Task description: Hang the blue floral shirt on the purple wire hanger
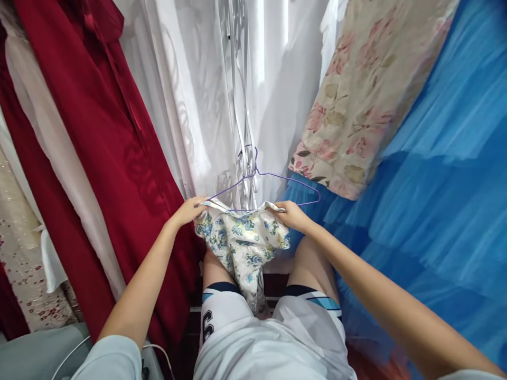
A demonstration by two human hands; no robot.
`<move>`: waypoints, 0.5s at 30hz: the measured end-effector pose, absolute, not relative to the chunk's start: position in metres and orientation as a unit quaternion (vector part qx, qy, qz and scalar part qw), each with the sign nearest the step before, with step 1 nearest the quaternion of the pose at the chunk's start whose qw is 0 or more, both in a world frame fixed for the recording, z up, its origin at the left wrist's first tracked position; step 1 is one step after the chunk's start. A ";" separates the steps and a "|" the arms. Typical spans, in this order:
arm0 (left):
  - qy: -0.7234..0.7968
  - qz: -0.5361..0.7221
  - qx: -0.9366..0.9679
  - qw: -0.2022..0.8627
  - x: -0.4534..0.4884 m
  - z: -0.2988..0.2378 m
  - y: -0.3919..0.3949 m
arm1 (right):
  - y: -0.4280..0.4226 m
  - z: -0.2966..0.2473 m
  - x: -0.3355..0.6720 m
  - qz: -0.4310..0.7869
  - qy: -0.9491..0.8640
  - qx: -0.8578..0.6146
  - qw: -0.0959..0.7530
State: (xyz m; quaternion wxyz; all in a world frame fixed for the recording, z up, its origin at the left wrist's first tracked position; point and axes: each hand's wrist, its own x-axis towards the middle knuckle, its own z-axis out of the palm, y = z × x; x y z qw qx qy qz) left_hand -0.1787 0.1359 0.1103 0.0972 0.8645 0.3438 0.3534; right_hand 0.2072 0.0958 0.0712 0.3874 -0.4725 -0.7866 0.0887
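Note:
A white garment with a blue and yellow floral print hangs from my two hands in front of my thighs. My left hand pinches its upper edge at the left corner. At the other side, my right hand has its fingers closed on the same edge. A thin purple hanger is at the garment's top, its lower bar running along the neckline and its right end sticking out past my right hand. Whether the hanger's left end sits inside the garment is hidden by the cloth.
White ribbons dangle behind the hanger, before a white curtain-like cloth. Dark red cloth hangs on the left. A beige floral garment and layered blue tulle hang on the right. A grey surface with a white cable is lower left.

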 end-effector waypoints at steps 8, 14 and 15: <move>0.296 0.426 0.855 0.028 -0.081 0.151 0.122 | 0.067 0.066 0.195 0.104 -0.799 -0.439 0.397; 0.343 0.465 0.816 0.010 -0.081 0.143 0.112 | 0.063 0.073 0.248 -0.063 -0.628 -0.497 0.596; 0.353 0.461 0.814 0.014 -0.085 0.141 0.111 | 0.065 0.076 0.256 -0.084 -0.614 -0.510 0.596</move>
